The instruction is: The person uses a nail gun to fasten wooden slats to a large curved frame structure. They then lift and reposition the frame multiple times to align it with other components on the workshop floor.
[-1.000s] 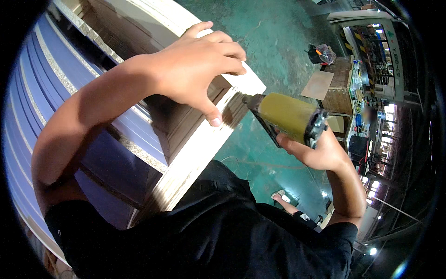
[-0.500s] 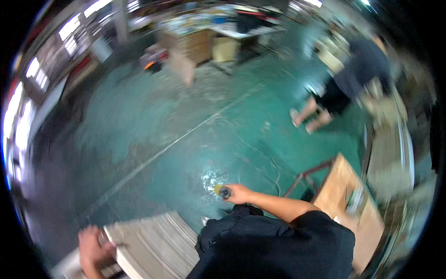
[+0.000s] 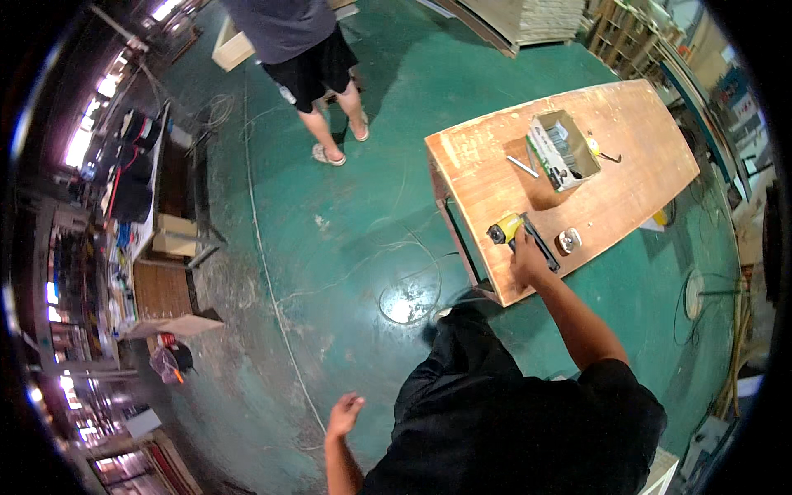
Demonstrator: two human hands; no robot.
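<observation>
My right hand (image 3: 529,262) is closed around a yellow and black nail gun (image 3: 510,228), held at the near left part of a wooden worktable (image 3: 627,115). I cannot tell whether the tool rests on the tabletop. Just right of it lies a small round shiny object (image 3: 569,240). Beyond the tool stand an open carton (image 3: 540,153) with grey strips inside and a slim silvery rod (image 3: 522,167). My left hand (image 3: 345,415) hangs over the green floor, holding nothing, its fingers loosely bent and apart.
Another person (image 3: 309,74) stands at the upper left, beyond the table. A thin hose or cable (image 3: 412,245) loops over the floor (image 3: 355,280) beside the table's left leg. Cluttered benches (image 3: 165,285) line the left side. Stacked boards (image 3: 544,23) stand at the far end.
The view has turned right, bringing the worktable in front of me. My right hand has carried the nail gun to the table. My left hand has come off the stack of boards.
</observation>
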